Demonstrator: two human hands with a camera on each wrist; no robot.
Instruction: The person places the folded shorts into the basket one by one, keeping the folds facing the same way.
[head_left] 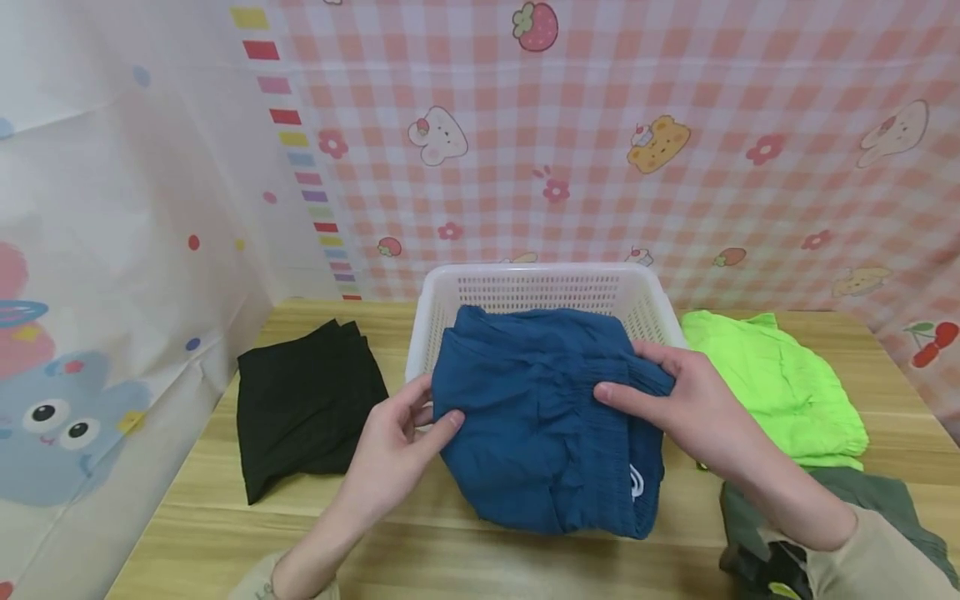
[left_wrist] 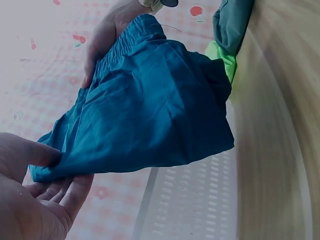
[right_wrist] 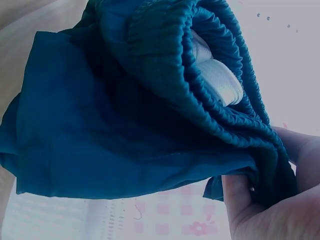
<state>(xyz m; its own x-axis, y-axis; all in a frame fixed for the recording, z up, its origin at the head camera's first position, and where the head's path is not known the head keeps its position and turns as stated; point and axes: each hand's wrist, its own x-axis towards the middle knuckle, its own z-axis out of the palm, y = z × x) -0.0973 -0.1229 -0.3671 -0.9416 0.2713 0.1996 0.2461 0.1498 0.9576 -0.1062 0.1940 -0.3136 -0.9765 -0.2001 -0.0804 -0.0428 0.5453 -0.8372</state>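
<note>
Folded blue shorts (head_left: 540, 417) with a gathered elastic waistband hang between both hands, overlapping the front of a white plastic basket (head_left: 540, 275) in the head view. My left hand (head_left: 401, 450) pinches the hem edge, thumb on top and fingers underneath, as the left wrist view also shows. At the waistband end, my right hand (head_left: 690, 400) grips the cloth between thumb and fingers. A white drawstring (right_wrist: 220, 82) shows inside the waistband opening in the right wrist view.
Black folded cloth (head_left: 307, 408) lies left of the basket on the wooden table (head_left: 202, 517). To the right lie neon green shorts (head_left: 787, 392) and, nearer, a dark grey-green garment (head_left: 862, 492) partly behind the right forearm. A checked pink curtain (head_left: 585, 108) stands behind.
</note>
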